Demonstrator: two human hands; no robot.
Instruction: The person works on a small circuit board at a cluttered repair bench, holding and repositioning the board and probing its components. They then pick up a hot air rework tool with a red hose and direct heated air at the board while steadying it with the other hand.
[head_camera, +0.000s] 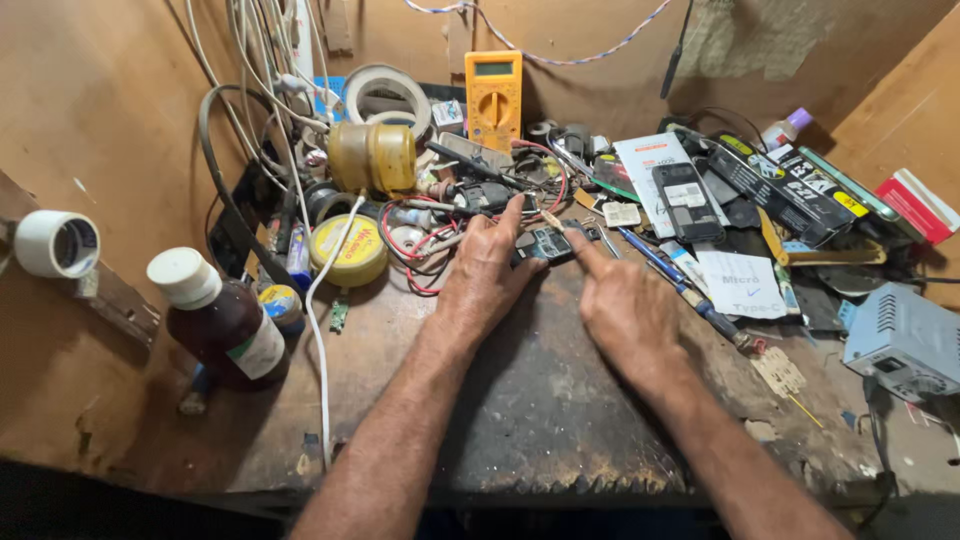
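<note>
The left hand (487, 268) lies flat with fingers spread, its fingertips resting on a small dark circuit board (545, 243) and pinning it to the workbench (540, 400). The right hand (628, 305), just right of the board, is loosely curled with only the forefinger extended, its tip touching the board's right edge; it grasps nothing. Nearer the person than the board the bench top is bare and dark, the only open room. Behind the board, clutter crowds close: red wires (420, 262) and a yellow tin (350, 250) to its left, a yellow multimeter (493, 97) well behind it, a blue screwdriver (665, 272) and a black phone (688, 202) to its right. A brown bottle (222, 325) stands far left of the board.
</note>
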